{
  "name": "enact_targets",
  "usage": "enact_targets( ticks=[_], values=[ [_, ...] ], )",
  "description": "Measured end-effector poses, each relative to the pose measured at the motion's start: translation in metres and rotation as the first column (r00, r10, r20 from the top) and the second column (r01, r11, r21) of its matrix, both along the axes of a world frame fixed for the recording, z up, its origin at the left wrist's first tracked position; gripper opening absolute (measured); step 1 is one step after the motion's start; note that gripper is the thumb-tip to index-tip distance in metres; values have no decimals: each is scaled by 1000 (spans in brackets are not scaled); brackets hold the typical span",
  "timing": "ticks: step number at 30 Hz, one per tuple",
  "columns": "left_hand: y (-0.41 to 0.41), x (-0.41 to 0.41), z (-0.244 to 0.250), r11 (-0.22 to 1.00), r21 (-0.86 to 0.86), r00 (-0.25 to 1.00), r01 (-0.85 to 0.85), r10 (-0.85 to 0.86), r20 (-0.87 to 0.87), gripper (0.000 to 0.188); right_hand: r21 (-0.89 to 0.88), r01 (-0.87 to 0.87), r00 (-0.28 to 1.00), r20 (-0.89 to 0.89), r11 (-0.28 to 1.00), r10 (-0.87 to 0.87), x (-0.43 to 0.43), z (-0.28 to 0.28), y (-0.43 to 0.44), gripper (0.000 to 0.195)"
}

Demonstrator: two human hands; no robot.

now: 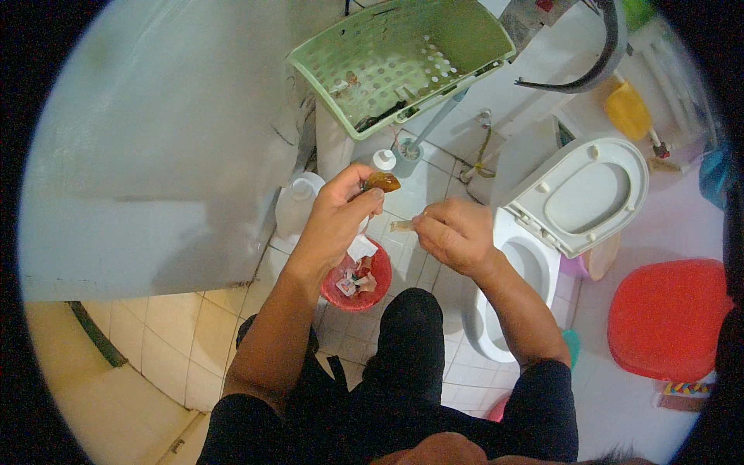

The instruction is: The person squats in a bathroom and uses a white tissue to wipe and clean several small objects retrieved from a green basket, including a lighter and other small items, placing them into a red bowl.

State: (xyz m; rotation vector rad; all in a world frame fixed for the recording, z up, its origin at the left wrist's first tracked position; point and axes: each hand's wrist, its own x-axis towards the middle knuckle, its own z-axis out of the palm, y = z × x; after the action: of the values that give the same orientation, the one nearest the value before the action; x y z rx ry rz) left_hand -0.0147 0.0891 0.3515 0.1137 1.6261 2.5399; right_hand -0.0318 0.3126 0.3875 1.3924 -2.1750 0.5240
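My left hand [349, 200] is raised in the middle of the view, its fingers closed around a small brown object [383, 182] with a pointed end; its kind is unclear. To the right, my right hand [453, 235] pinches a short, pale, translucent strip [402, 226] that points towards the left hand. The two hands are apart. Below my left hand stands a red waste bin [383, 285] holding crumpled paper and wrappers. Behind the left hand are a bottle with a white cap [383, 159] and a white plastic jug [296, 203].
A green perforated plastic basket [401, 58] is ahead, above a toilet brush in its holder [408, 160]. At right stands a toilet [526, 261] with its lid [581, 192] raised. A red plastic object [668, 319] is far right; a pale panel [174, 145] fills the left.
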Motion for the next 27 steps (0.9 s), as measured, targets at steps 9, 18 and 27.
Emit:
enact_targets(
  ticks=[9,18,27],
  values=[
    [-3,-1,-8,998,36,996,44,-41,-74,16,130,-164,983,104,978,151,22,-10,-2,25],
    [1,-1,-10,998,3,989,61,-60,-133,20,16,-142,947,292,990,131,21,-22,-3,18],
    [-2,-3,-10,996,-73,987,54,-64,-144,13,49,-69,793,609,996,25,28,-18,-2,20]
  ],
)
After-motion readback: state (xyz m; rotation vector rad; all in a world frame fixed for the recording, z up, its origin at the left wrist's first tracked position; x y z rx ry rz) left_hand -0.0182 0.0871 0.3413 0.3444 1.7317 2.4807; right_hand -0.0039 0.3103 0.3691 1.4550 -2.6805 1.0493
